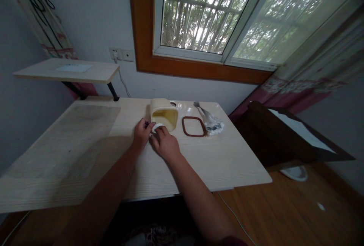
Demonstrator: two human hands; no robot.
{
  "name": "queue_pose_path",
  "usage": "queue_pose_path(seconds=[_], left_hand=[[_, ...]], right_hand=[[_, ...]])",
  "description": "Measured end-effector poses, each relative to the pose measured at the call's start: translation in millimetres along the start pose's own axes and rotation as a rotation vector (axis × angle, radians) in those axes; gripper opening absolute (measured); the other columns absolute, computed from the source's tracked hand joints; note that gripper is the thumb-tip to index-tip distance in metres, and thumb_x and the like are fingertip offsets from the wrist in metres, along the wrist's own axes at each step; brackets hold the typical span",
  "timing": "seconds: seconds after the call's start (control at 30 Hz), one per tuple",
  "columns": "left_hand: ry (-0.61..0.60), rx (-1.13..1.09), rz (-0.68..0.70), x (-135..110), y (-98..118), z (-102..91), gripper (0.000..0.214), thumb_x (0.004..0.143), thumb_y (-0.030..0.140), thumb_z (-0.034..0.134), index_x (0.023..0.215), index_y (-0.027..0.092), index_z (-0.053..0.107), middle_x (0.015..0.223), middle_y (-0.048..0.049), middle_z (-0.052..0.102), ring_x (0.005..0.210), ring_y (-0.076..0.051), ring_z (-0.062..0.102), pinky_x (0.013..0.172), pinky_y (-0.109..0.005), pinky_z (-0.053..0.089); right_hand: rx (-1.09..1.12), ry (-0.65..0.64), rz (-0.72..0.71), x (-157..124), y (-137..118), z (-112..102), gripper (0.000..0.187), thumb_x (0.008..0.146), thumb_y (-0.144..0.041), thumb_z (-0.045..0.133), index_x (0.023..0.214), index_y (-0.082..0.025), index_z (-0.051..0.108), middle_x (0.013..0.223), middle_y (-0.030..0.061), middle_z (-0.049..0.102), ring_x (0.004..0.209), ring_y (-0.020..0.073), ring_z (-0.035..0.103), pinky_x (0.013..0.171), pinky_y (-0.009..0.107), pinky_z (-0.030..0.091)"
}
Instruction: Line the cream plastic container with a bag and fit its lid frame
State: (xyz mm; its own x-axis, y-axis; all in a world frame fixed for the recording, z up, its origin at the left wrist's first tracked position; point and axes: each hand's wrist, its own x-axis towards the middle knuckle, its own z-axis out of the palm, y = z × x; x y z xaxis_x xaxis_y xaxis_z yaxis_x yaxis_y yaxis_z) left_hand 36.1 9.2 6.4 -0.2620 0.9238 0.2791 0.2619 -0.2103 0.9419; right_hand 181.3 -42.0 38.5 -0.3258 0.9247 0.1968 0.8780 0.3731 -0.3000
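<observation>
Both my hands meet over the middle of the pale wooden table (pixel 85 151). My left hand (pixel 141 133) and my right hand (pixel 164 143) are closed together round a small white round object (pixel 157 126) between their fingertips. Just behind them a cream-yellow plastic container (pixel 163 114) lies on its side with its opening towards me. To its right a brown rounded-rectangle sealing ring (pixel 194 126) lies flat on the table.
A crumpled clear plastic bag (pixel 212 123) with dark bits lies right of the ring. A raised shelf (pixel 68 70) stands at the table's back left. A dark wooden cabinet (pixel 284 140) sits to the right below the window.
</observation>
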Motion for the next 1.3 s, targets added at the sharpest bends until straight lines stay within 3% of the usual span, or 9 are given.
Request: queue_pose_path(seconds=[0.17,0.53,0.83,1.3], left_hand=[[0.016,-0.014,0.003,0,-2,0.0,0.027,0.083,0.046,0.065,0.079,0.022,0.053,0.065,0.0045,0.054,0.061,-0.014,0.053,0.060,-0.024,0.042],[0.017,-0.057,-0.013,0,-4,3.0,0.029,0.081,0.048,0.066,0.079,0.022,0.053,0.065,0.0040,0.052,0.060,-0.014,0.051,0.058,-0.024,0.042],[-0.004,-0.021,-0.008,-1,-3,2.8,0.029,0.081,0.049,0.066,0.079,0.022,0.053,0.065,0.0040,0.054,0.061,-0.014,0.053,0.059,-0.024,0.043],[0.038,-0.033,-0.002,0,-2,2.0,0.029,0.080,0.047,0.067,0.077,0.022,0.054,0.063,0.0048,0.049,0.060,-0.014,0.048,0.057,-0.024,0.039]], right_hand=[[0.013,-0.002,-0.031,-1,-2,-3,0.046,0.105,-0.049,0.043,0.144,-0.025,0.050,0.146,0.0095,0.050,0.106,0.0216,0.067,0.083,0.030,0.055],[-0.083,0.064,0.157,2,17,-9,0.039,0.106,-0.042,0.040,0.132,-0.022,0.061,0.138,0.0099,0.056,0.100,0.0208,0.068,0.081,0.031,0.055],[0.042,0.038,-0.017,-1,2,2,0.040,0.103,-0.038,0.048,0.140,-0.024,0.055,0.140,0.0083,0.055,0.102,0.0190,0.067,0.085,0.028,0.055],[0.326,0.161,-0.086,3,15,14,0.032,0.107,-0.034,0.045,0.125,-0.023,0.070,0.123,0.0053,0.067,0.111,0.0131,0.064,0.097,0.020,0.049]])
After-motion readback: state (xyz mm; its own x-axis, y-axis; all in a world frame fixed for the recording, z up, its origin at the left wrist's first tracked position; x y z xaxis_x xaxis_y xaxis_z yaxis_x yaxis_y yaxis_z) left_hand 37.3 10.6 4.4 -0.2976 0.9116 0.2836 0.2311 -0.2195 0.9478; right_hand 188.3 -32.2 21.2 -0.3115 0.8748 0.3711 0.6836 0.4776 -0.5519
